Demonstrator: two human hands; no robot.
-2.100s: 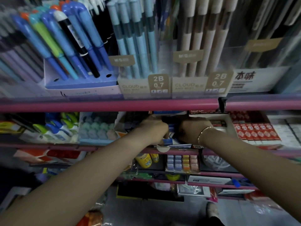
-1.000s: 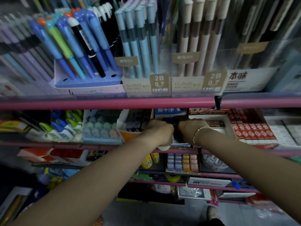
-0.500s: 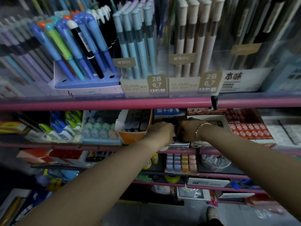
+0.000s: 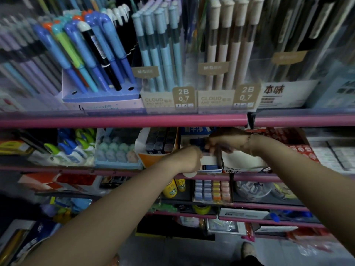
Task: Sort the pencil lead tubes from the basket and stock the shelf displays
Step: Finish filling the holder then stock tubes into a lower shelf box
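Compared with half a second ago, the right hand (image 4: 227, 140) is sitting higher, just under the pink shelf rail (image 4: 123, 120) at centre frame, its fingers curling down over dark blue lead tubes (image 4: 197, 144) in the white display box (image 4: 209, 160); whether it is pinching one is unclear. The left hand (image 4: 189, 159) is gripping that box's front edge. An orange box (image 4: 151, 160) of tubes is standing just left.

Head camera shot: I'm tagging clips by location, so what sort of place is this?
Most likely a stationery shop aisle: pens stand in labelled display boxes on pink-edged shelves, with boxed goods beneath.
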